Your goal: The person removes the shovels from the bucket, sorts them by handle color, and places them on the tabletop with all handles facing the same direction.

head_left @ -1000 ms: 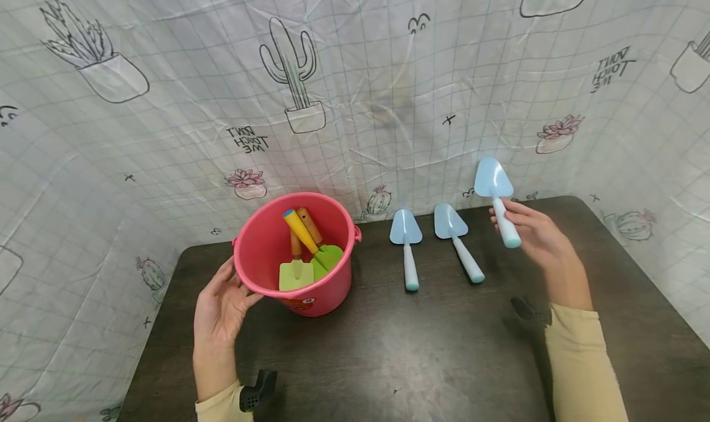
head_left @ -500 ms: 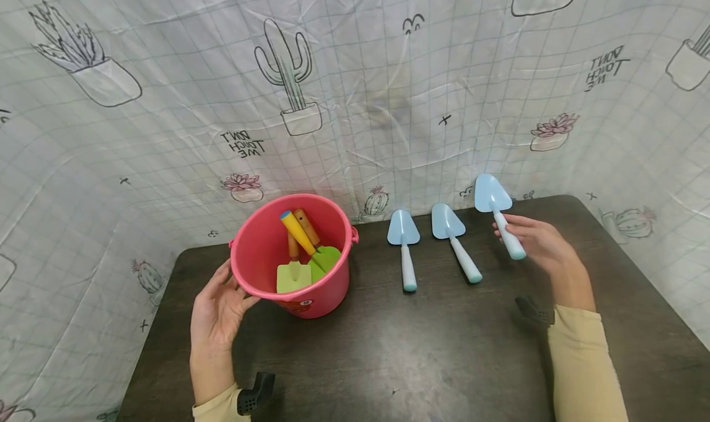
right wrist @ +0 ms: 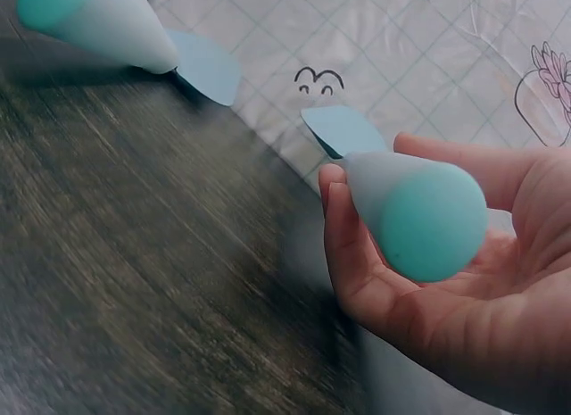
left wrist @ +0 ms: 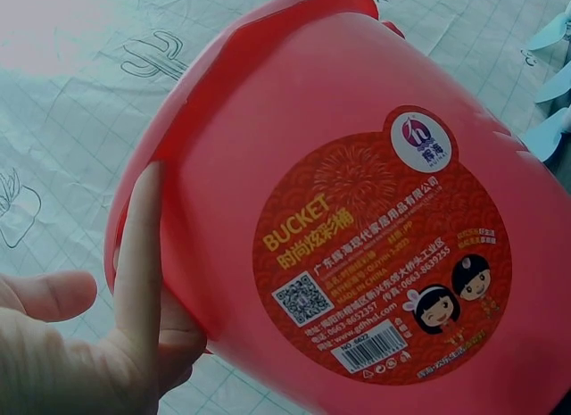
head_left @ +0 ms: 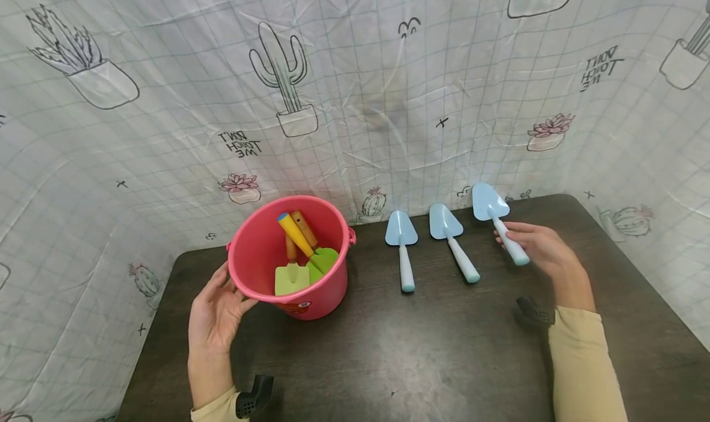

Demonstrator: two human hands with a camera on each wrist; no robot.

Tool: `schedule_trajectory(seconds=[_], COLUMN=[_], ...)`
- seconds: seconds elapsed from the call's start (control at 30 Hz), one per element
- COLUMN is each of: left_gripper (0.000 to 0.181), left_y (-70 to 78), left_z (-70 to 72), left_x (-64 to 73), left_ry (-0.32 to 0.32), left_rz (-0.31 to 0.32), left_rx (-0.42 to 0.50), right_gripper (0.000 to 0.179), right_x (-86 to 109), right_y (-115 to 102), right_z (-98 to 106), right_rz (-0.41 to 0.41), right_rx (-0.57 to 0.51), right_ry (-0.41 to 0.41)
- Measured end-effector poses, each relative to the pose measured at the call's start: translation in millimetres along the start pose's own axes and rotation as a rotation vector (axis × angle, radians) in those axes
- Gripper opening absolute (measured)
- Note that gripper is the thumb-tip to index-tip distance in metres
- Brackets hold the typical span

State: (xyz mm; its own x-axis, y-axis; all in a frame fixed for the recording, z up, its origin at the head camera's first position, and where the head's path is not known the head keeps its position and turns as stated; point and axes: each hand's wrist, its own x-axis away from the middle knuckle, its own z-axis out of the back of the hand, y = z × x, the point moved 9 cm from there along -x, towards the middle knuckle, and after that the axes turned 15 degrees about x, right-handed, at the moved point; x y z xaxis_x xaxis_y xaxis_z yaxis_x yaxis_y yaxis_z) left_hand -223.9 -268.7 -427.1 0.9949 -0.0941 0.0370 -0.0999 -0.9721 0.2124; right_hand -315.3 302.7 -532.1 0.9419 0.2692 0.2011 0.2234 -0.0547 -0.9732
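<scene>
My right hand (head_left: 546,247) holds a light blue trowel by its white handle (head_left: 510,242), blade pointing away. In the right wrist view its mint-green handle end (right wrist: 434,226) faces the camera, with fingers curled beneath it. The blade (head_left: 489,201) overlaps the table's back edge. My left hand (head_left: 215,314) rests against the left side of a pink bucket (head_left: 330,296), just under the rim. In the left wrist view one straight finger (left wrist: 143,245) lies along the bucket wall, and the thumb (left wrist: 49,294) stands apart from it.
Two similar blue trowels, one left (head_left: 405,259) and one right (head_left: 461,255), lie side by side on the dark table (head_left: 360,354). Inside the bucket are a pale green shovel (head_left: 292,279) and other green, yellow and wooden-handled tools. A patterned sheet (head_left: 355,101) hangs behind.
The trowel in my right hand has come down toward the table, level with the other two. My left hand stays at the bucket. The head view has shifted slightly.
</scene>
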Motion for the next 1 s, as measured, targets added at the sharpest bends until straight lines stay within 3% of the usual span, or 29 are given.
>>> schedule_trajectory(seconds=[0.27, 0.37, 0.5, 0.6, 1.0], left_gripper=[0.04, 0.042, 0.043, 0.043, 0.04], left_y=[-0.4, -0.5, -0.9, -1.9, 0.6], left_z=[2.2, 2.2, 1.5, 0.9, 2.2], left_x=[-0.2, -0.6, -1.5, -1.9, -0.1], left_ry=[0.013, 0.012, 0.005, -0.001, 0.022], left_rz=[-0.012, -0.013, -0.008, 0.001, -0.028], left_rx=[-0.005, -0.005, -0.002, 0.001, -0.02], right_gripper=[0.028, 0.03, 0.056, 0.06, 0.057], right_x=[4.6, 4.8, 5.3, 7.0, 11.8], right_y=[1.8, 3.3, 5.4, 5.8, 0.7], right_z=[6.8, 10.7, 15.1, 16.4, 14.0], right_rz=[0.012, -0.023, -0.085, -0.106, -0.098], right_rx=[0.045, 0.122, 0.292, 0.405, 0.541], right_ry=[0.031, 0.072, 0.132, 0.148, 0.128])
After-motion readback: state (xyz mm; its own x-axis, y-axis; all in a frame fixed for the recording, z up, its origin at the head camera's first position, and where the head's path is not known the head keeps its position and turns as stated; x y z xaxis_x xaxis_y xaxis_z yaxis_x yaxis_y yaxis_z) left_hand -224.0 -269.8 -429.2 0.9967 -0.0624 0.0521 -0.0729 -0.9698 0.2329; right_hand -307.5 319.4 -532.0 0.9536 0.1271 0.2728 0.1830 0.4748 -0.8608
